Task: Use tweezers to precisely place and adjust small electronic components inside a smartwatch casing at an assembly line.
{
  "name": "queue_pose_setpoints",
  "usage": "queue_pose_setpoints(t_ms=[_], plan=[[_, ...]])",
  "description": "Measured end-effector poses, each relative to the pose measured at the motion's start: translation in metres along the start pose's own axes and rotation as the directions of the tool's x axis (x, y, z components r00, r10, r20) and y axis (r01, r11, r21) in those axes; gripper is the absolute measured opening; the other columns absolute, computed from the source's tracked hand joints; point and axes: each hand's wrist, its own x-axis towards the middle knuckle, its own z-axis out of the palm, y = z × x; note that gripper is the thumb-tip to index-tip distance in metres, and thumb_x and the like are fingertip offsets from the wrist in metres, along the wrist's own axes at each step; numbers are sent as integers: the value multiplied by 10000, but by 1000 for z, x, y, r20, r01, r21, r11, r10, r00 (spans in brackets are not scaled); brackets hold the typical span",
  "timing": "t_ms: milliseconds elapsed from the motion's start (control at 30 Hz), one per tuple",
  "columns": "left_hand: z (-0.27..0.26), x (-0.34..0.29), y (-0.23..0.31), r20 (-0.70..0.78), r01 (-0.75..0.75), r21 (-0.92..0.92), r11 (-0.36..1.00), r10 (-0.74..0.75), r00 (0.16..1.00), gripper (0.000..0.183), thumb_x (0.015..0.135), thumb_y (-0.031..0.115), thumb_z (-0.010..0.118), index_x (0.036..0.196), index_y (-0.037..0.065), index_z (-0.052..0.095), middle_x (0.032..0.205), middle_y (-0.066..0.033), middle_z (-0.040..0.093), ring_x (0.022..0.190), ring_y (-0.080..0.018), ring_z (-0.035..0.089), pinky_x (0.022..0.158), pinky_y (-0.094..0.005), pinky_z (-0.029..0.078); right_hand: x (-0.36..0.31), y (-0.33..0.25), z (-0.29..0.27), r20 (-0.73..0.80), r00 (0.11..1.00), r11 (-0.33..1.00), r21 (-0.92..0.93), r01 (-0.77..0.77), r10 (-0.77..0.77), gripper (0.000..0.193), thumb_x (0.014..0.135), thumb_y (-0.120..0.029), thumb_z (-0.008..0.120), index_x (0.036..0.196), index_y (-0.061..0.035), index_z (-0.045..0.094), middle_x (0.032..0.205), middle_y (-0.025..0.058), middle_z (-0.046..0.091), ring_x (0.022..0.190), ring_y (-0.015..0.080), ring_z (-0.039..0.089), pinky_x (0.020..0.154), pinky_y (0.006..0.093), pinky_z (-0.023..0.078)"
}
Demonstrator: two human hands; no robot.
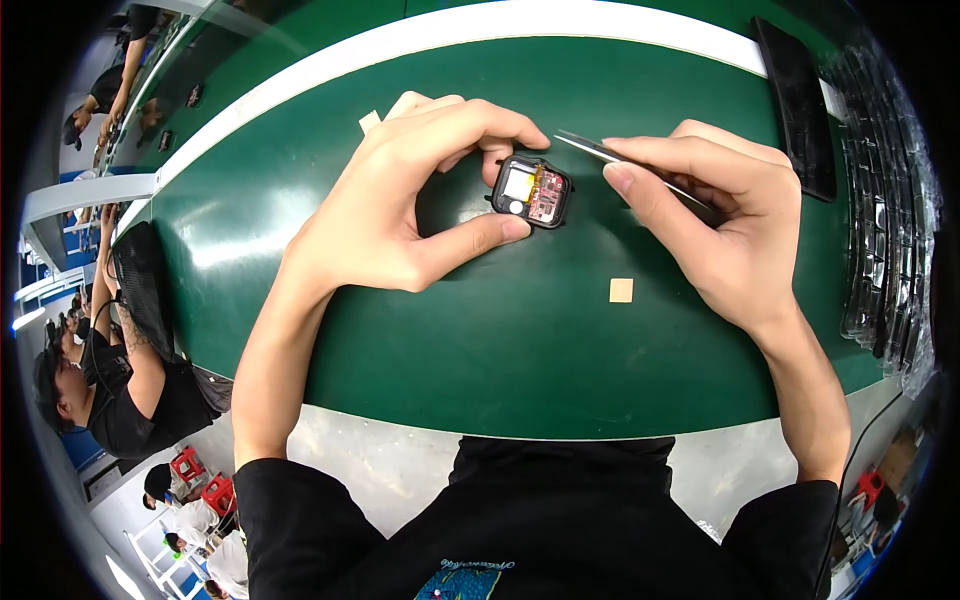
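Note:
My left hand [400, 190] grips an opened smartwatch body [533, 191] by its edges, thumb at the near side and fingers at the far side. The black case faces up, showing a red circuit board, a silvery white block and a strip of yellow tape. In my right hand [710, 205] is a pair of metal tweezers [588, 146], pinched between thumb and fingers. The tips point left, just beyond the watch and apart from it; I see nothing between them. A small tan square [621, 290] lies on the green table [480, 350] below the right hand.
Another small pale piece [370, 122] shows behind my left hand. Stacked clear plastic trays [880, 220] line the right side, beside a black flat object [795, 105]. A white strip [500, 22] crosses the far table. Several people sit at the left, one in a black shirt [130, 390].

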Motion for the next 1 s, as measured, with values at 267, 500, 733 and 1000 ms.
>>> queue_pose_setpoints(t_ms=[267, 500, 733, 1000], plan=[[-2, -1, -1, 14, -30, 27, 999, 29, 999, 511, 784, 162, 936, 1261, 81, 770, 948, -6, 665, 891, -170, 621, 956, -360, 376, 6, -5, 18, -96, 993, 981, 190, -48, 68, 114, 1052, -17, 759, 1145, 49, 758, 856, 58, 748, 734, 50, 643, 639, 223, 481], [0, -4, -4, 3, -13, -125, 992, 14, 1000, 705, 815, 183, 900, 1465, 100, 639, 1025, 8, 696, 1040, -170, 683, 1043, -388, 368, 3, -29, 19, 96, 994, 999, -24, -44, 46, 481, 837, -100, 961, 1266, 4, 768, 880, 44, 648, 754, 98, 600, 574, 281, 452], [-3, -10, 5, 44, 42, -157, 987, -36, 998, 725, 791, 149, 812, 1488, 116, 615, 1046, -10, 719, 1032, -194, 662, 1048, -372, 367, -1, -24, 29, 102, 995, 995, -98, -7, 17, 403, 797, -86, 923, 1168, -6, 787, 881, 56, 660, 744, 147, 602, 619, 308, 508], [-11, -1, -3, -73, 54, -417, 907, -93, 993, 448, 919, 69, 845, 1351, 27, 734, 1095, -48, 735, 833, -100, 592, 828, -294, 529, -11, -34, 3, 50, 999, 986, -166, 18, -10, 422, 766, -132, 930, 1114, -8, 726, 970, 90, 706, 827, 190, 735, 696, 322, 579]])
